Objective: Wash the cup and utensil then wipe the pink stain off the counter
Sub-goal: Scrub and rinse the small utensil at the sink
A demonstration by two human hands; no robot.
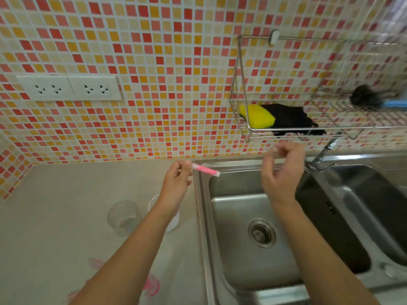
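Pinching a pink utensil (206, 169) between thumb and fingertips, the left hand (176, 183) hovers over the line where the bench (55, 194) meets the left rim of the sink (231, 183). The utensil's far end points right, out over the back corner of the left basin. The right hand (282, 172) is raised above that basin with its fingers loosely curled and spread. It seems to grasp nothing, though motion blur at the fingertips leaves this unsure.

A clear cup (123, 216) stands upright on the bench, left of the left forearm. A second cup (169, 223), pale and partly hidden by that forearm, stands just beside it, nearer the sink. The pink stain (152, 285) lies on the bench close to the lower edge of the view, with a fainter pink patch (95, 263) to its left; both are well apart from the hands.

The left basin shows a round drain (262, 233), and a second basin (363, 205) sits to its right. A faucet (323, 153) rises from the back rim between the two. On the tiled wall (154, 62) above the sink hangs a wire rack (240, 84) holding a yellow sponge (256, 116) and a black cloth (290, 117), which touch each other. Farther right in the rack lies a dark brush (363, 96) with a blue handle. Two white sockets (68, 88) are set in the wall above the bench
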